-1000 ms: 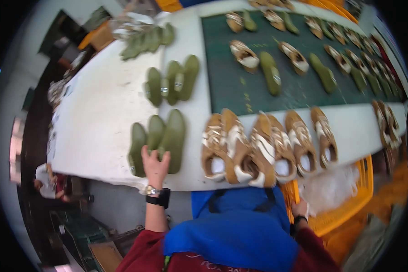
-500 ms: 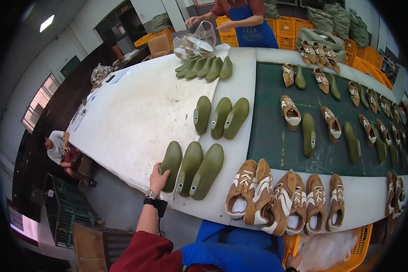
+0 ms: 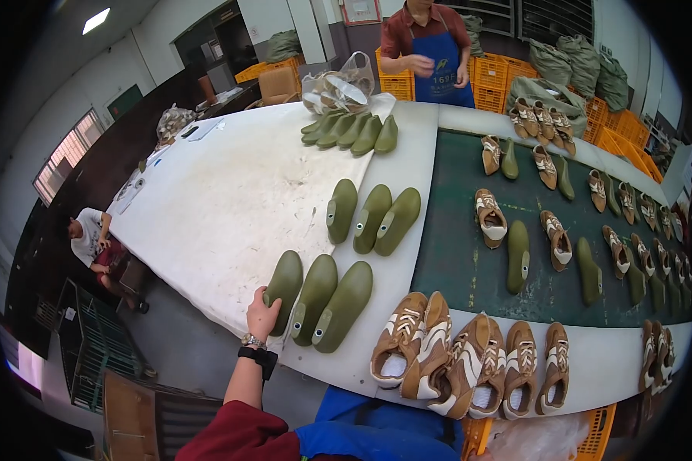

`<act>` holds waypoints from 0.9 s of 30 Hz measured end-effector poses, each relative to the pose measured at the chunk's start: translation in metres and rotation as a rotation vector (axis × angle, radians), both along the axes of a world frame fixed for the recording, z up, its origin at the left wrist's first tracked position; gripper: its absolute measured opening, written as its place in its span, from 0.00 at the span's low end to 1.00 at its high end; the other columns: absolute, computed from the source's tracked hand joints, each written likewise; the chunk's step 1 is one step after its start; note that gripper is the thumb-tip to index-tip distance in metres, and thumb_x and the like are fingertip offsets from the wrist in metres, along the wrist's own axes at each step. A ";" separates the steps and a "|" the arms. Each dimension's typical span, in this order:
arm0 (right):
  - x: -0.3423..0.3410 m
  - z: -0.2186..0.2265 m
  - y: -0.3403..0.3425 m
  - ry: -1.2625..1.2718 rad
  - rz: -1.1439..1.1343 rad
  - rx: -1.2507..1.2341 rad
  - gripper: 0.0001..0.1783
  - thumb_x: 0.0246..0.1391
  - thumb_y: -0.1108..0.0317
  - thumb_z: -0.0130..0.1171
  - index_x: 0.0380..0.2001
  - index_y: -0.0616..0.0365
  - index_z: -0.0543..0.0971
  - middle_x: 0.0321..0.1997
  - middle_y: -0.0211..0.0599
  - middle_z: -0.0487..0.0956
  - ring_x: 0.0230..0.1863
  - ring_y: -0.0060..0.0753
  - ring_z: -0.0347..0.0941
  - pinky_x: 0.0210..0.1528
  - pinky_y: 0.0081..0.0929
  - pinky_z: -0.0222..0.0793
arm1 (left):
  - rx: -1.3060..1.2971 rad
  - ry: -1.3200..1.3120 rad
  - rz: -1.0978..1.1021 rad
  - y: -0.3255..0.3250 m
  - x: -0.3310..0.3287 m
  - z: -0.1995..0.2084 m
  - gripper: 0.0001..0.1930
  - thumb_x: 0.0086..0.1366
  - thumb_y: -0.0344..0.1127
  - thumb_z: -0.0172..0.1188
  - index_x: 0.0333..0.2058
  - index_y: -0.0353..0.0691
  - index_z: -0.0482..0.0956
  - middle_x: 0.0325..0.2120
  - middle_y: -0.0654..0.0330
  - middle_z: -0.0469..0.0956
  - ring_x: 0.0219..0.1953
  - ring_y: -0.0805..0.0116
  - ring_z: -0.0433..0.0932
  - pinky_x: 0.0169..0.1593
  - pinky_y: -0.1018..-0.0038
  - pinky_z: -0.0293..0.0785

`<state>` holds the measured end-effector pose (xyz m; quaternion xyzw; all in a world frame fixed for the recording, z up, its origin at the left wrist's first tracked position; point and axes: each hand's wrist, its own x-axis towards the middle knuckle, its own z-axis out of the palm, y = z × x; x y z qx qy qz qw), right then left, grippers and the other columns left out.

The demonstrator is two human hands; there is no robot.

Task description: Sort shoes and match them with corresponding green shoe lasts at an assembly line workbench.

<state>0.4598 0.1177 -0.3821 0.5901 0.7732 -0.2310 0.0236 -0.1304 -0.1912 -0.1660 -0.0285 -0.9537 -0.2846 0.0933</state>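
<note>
At the near edge of the white table, my left hand (image 3: 262, 314) is closed around the heel end of a green shoe last (image 3: 285, 285). The last lies on the tabletop with its toe pointing away from me. Two more green lasts, a middle one (image 3: 314, 298) and a right one (image 3: 344, 306), lie beside it. Farther back is another row of three lasts (image 3: 341, 211). Brown sneakers (image 3: 401, 338) with white stripes and laces stand in a row to the right. My right hand is out of view.
A green conveyor belt (image 3: 469, 280) carries pairs of sneakers and lasts on the right. An orange crate (image 3: 597, 430) with clear plastic sits below the near edge. Across the table stands a co-worker in a blue apron (image 3: 444, 69); a plastic bag (image 3: 346, 83) lies nearby. Another person (image 3: 100, 246) sits at left.
The view has shifted, so the table sits lower. My left hand stays on the same last. My right hand has left the picture. The co-worker's hands have moved away from the plastic bag.
</note>
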 end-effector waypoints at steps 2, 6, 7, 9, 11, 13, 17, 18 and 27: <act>-0.002 0.003 0.000 -0.012 -0.009 -0.017 0.19 0.45 0.56 0.58 0.35 0.60 0.79 0.23 0.51 0.78 0.24 0.52 0.75 0.26 0.44 0.69 | -0.004 0.008 0.010 -0.002 0.000 -0.001 0.26 0.53 0.45 0.61 0.50 0.43 0.69 0.34 0.42 0.78 0.38 0.44 0.77 0.42 0.58 0.73; -0.002 0.005 0.001 -0.037 -0.039 -0.048 0.19 0.45 0.56 0.58 0.35 0.60 0.79 0.23 0.52 0.78 0.24 0.52 0.75 0.26 0.44 0.69 | -0.011 0.008 0.006 0.001 -0.001 -0.002 0.26 0.53 0.45 0.61 0.50 0.43 0.69 0.34 0.42 0.78 0.38 0.44 0.77 0.42 0.59 0.73; 0.000 0.002 0.001 -0.038 -0.042 -0.046 0.19 0.45 0.56 0.58 0.35 0.60 0.79 0.23 0.52 0.78 0.24 0.52 0.75 0.26 0.44 0.69 | -0.008 0.007 0.008 0.002 -0.001 -0.002 0.26 0.53 0.45 0.61 0.50 0.43 0.70 0.34 0.43 0.78 0.38 0.44 0.77 0.42 0.59 0.73; 0.002 -0.002 0.001 -0.064 -0.020 -0.077 0.19 0.44 0.55 0.59 0.35 0.59 0.79 0.23 0.52 0.78 0.24 0.52 0.75 0.26 0.44 0.69 | -0.007 0.005 0.011 0.002 -0.001 -0.002 0.26 0.53 0.45 0.61 0.50 0.43 0.70 0.35 0.43 0.78 0.38 0.44 0.77 0.42 0.59 0.73; 0.000 -0.002 0.001 -0.020 -0.017 -0.073 0.20 0.44 0.55 0.59 0.36 0.60 0.79 0.24 0.52 0.78 0.25 0.52 0.76 0.27 0.44 0.69 | -0.003 0.008 0.023 -0.001 0.000 -0.001 0.26 0.53 0.45 0.61 0.50 0.43 0.70 0.35 0.43 0.78 0.38 0.44 0.77 0.42 0.59 0.73; -0.004 0.006 0.000 0.024 -0.026 -0.064 0.20 0.43 0.55 0.60 0.36 0.60 0.79 0.24 0.53 0.79 0.25 0.53 0.76 0.27 0.44 0.69 | 0.003 0.001 0.021 -0.001 0.000 -0.002 0.26 0.53 0.44 0.62 0.50 0.43 0.70 0.35 0.43 0.78 0.38 0.45 0.77 0.42 0.59 0.73; -0.004 0.011 0.000 -0.001 -0.004 -0.044 0.22 0.44 0.56 0.59 0.38 0.61 0.78 0.26 0.54 0.79 0.27 0.54 0.76 0.29 0.44 0.71 | 0.011 0.012 0.008 0.000 -0.003 -0.007 0.26 0.53 0.44 0.62 0.50 0.42 0.70 0.35 0.43 0.79 0.38 0.45 0.78 0.42 0.59 0.74; -0.004 0.010 0.000 -0.021 0.000 -0.051 0.22 0.44 0.56 0.59 0.39 0.62 0.78 0.27 0.55 0.79 0.28 0.55 0.76 0.29 0.44 0.71 | 0.010 0.010 0.003 0.000 -0.003 -0.007 0.26 0.53 0.44 0.62 0.50 0.42 0.70 0.35 0.43 0.79 0.38 0.45 0.78 0.42 0.59 0.74; 0.000 -0.007 0.001 0.110 -0.024 -0.003 0.21 0.42 0.58 0.60 0.38 0.62 0.78 0.26 0.54 0.79 0.28 0.54 0.76 0.29 0.43 0.71 | 0.010 0.034 0.005 -0.003 -0.005 -0.011 0.26 0.53 0.44 0.61 0.50 0.42 0.70 0.33 0.43 0.79 0.38 0.45 0.78 0.42 0.59 0.74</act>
